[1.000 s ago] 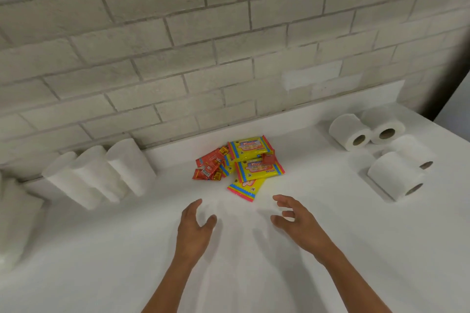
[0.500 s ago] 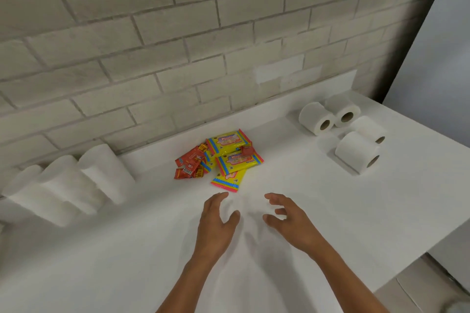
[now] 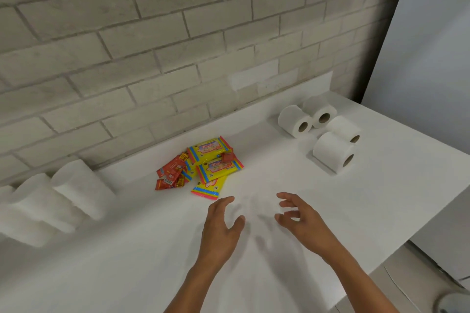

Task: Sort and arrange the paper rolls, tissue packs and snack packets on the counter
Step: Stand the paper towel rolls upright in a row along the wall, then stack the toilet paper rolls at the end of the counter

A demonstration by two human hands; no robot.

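Observation:
Yellow snack packets [image 3: 215, 160] and small red sachets [image 3: 171, 174] lie in a loose pile near the back of the white counter [image 3: 127, 262]. Several white paper rolls [image 3: 330, 151] lie on their sides at the back right. White tissue packs [image 3: 76, 188] lean in a row against the wall at the left. My left hand [image 3: 220, 229] hovers over the counter just in front of the pile, fingers relaxed, holding nothing. My right hand [image 3: 302, 221] hovers beside it to the right, fingers spread and loosely bent, also empty.
A grey brick wall [image 3: 178, 46] runs along the back of the counter. The counter's right edge [image 3: 417, 231] drops to the floor. A pale panel [image 3: 427, 46] stands at the far right.
The view has swung to the right, so the pile and rolls sit further left in frame. Both hands stay empty over the counter, a little closer to the pile.

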